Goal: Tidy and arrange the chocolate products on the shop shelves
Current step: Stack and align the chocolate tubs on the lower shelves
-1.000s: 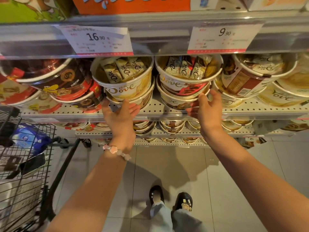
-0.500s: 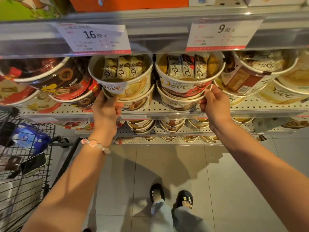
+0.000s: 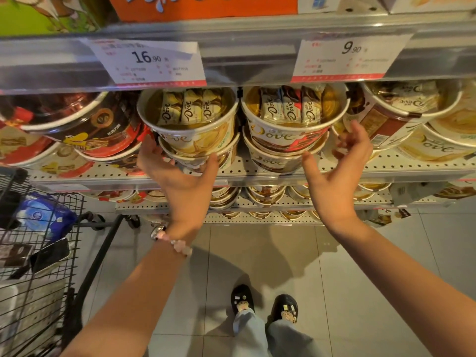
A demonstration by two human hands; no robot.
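On a perforated shop shelf, Dove chocolate tubs sit stacked in twos. The left hand cups the lower yellow tub, fingers spread around it. The right hand hovers open just right of the red-banded tub stack, holding nothing.

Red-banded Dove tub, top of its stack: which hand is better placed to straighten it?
Right. The right hand is open just beside the red-banded Dove tub; the left hand cups the yellow Dove stack.
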